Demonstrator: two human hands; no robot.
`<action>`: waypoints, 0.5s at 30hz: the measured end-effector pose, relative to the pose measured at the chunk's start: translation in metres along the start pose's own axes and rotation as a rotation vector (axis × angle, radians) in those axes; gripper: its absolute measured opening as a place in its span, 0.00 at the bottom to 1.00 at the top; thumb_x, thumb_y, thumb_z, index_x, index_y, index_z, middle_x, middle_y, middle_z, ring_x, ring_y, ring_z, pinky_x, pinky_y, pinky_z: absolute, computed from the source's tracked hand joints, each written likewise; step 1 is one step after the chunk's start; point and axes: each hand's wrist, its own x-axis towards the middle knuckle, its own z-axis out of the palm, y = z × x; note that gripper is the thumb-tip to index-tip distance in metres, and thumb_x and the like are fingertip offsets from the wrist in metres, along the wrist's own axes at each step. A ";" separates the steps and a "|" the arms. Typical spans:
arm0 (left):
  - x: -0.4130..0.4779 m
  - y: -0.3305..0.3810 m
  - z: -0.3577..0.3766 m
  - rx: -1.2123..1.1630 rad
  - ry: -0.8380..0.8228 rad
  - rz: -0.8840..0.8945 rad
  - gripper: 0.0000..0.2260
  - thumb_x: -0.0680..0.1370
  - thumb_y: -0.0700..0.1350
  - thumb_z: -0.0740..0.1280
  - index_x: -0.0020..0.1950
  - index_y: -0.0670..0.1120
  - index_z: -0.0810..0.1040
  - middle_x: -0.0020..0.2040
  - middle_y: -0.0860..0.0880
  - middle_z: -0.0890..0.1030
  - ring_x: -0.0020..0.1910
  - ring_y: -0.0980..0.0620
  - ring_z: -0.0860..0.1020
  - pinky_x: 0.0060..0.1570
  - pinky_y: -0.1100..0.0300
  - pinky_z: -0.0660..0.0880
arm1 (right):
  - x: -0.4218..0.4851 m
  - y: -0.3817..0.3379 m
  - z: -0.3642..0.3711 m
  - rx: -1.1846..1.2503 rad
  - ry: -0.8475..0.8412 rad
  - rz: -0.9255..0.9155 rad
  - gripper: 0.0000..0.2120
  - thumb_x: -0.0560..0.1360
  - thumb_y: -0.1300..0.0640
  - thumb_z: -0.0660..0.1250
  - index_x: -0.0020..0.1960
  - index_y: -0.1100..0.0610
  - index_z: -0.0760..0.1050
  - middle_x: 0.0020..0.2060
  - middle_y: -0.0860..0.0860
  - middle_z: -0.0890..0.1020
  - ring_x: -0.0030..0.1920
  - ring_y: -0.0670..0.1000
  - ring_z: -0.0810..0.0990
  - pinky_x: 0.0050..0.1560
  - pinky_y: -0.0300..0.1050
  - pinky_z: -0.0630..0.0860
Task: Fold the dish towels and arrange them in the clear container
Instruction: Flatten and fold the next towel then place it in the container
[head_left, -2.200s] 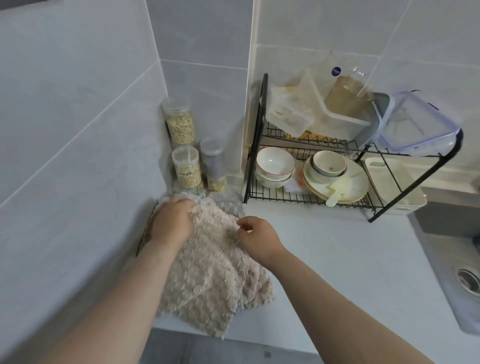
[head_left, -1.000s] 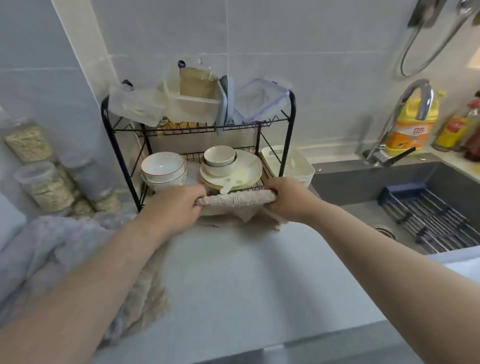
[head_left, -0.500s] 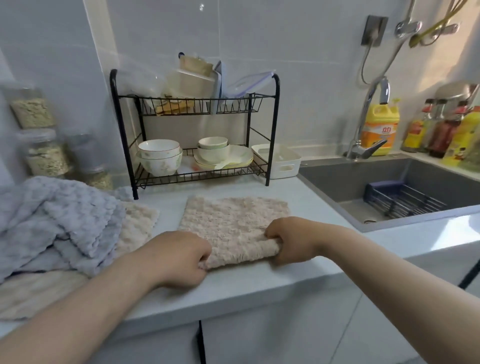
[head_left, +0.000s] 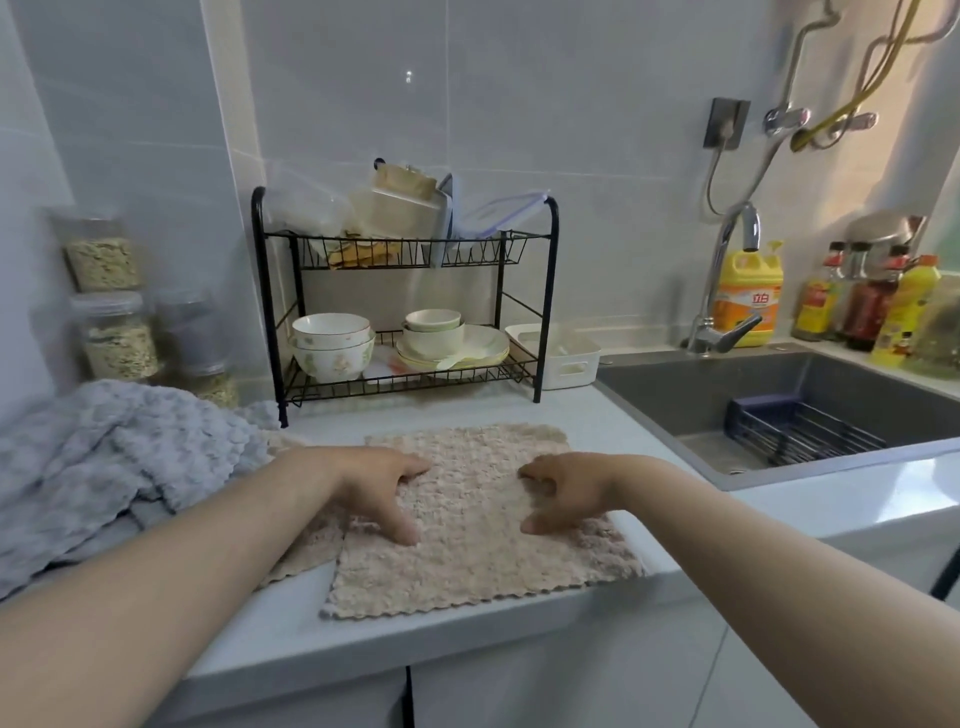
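Left hand (head_left: 374, 488) and right hand (head_left: 566, 491), fingers spread, gripping nothing, press a fluffy beige square dish towel (head_left: 467, 566) flat on the grey countertop (head_left: 291, 623), seemingly for folding.

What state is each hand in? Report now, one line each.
Left hand: open, resting on the beige towel.
Right hand: open, fingers loosely bent, tips on the towel, gripping nothing.
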 end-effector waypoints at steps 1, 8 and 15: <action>0.006 -0.001 -0.001 0.040 -0.034 -0.018 0.48 0.67 0.57 0.76 0.79 0.54 0.50 0.79 0.54 0.54 0.76 0.53 0.57 0.75 0.55 0.54 | 0.007 0.002 -0.003 0.011 -0.017 -0.011 0.46 0.68 0.32 0.69 0.78 0.50 0.56 0.75 0.47 0.63 0.73 0.52 0.64 0.74 0.54 0.61; 0.034 -0.018 -0.019 0.110 0.118 -0.006 0.35 0.73 0.64 0.67 0.75 0.50 0.63 0.72 0.52 0.69 0.65 0.54 0.71 0.64 0.61 0.67 | 0.029 0.005 -0.028 -0.044 0.021 -0.055 0.37 0.71 0.36 0.68 0.75 0.51 0.64 0.71 0.47 0.70 0.69 0.51 0.70 0.71 0.52 0.65; 0.105 -0.079 -0.044 0.277 0.309 -0.105 0.11 0.78 0.50 0.65 0.40 0.46 0.72 0.45 0.44 0.79 0.42 0.46 0.74 0.44 0.52 0.72 | 0.119 0.032 -0.048 -0.165 0.202 0.197 0.21 0.82 0.49 0.53 0.52 0.64 0.78 0.52 0.59 0.80 0.54 0.58 0.78 0.52 0.48 0.75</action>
